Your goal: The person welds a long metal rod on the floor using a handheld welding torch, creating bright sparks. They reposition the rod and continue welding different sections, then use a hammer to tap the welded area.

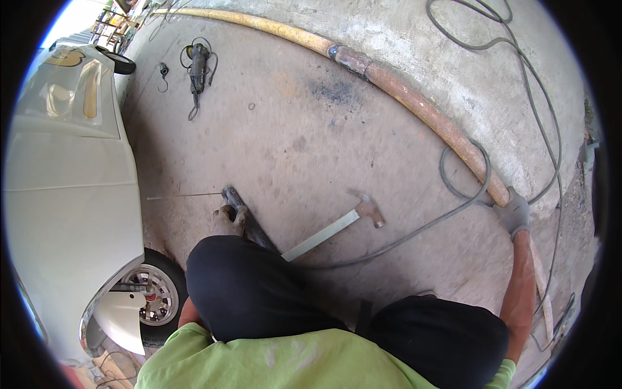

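My gloved left hand (228, 222) is closed round a dark welding electrode holder (258, 235), low in front of my left knee. A thin welding rod (184, 196) sticks out of its jaw toward the left. On the right, my gloved right hand (514, 211) grips the near end of a long rusty pipe (427, 115); part of its fingers is hidden. The pipe runs away to the far left, with a darker joint (350, 59) partway along it. Between my hands a claw hammer (322, 235) with a pale handle lies on the concrete floor.
A white car (71, 188) with its wheel (154, 292) stands close on my left. An angle grinder (197, 68) with its cord lies farther off. A grey cable (402, 238) loops by the pipe, and another cable (531, 84) crosses the right side.
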The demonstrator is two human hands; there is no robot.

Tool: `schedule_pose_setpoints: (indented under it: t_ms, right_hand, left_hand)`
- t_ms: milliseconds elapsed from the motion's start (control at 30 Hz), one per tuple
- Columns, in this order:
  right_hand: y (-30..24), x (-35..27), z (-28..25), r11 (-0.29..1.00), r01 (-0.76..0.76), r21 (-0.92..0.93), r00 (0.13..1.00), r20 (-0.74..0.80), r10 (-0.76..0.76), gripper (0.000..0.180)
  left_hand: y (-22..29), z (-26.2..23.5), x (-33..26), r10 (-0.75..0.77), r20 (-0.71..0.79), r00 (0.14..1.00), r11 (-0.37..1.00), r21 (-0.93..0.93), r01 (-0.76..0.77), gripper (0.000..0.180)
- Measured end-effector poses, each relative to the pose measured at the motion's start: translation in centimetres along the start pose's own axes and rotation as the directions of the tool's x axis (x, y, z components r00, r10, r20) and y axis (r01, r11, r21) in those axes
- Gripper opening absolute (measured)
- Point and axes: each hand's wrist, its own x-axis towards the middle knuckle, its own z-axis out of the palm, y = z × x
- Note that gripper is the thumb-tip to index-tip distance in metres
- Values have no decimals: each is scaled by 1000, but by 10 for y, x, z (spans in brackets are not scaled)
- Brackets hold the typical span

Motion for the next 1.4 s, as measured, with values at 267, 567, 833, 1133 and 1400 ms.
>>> schedule_pose_setpoints:
  t_ms: [267, 567, 833, 1133, 1400]
  right_hand:
    - [-13, -1, -6, 999, -42, -27, 999, 29, 43, 52]
    - [-21, -6, -17, 998, -62, 3, 998, 33, 62, 46]
    - [-21, -9, -21, 998, -70, -1, 997, 20, 70, 41]
    - [-15, -9, -19, 998, -63, -19, 998, 30, 64, 47]
    - [-18, -1, -14, 999, -9, -33, 1000, 29, 10, 49]
  left_hand:
    - [25, -1, -8, -47, 18, 999, 992, 119, 44, 68]
    - [-58, 85, 8, -226, -175, 958, 970, -126, 206, 57]
    - [-36, 68, -8, -277, 61, 959, 956, -81, 281, 52]
    - [32, 8, -8, 70, 473, 878, 722, -631, 282, 48]
    - [227, -157, 27, 642, 277, 715, 574, -792, -208, 46]
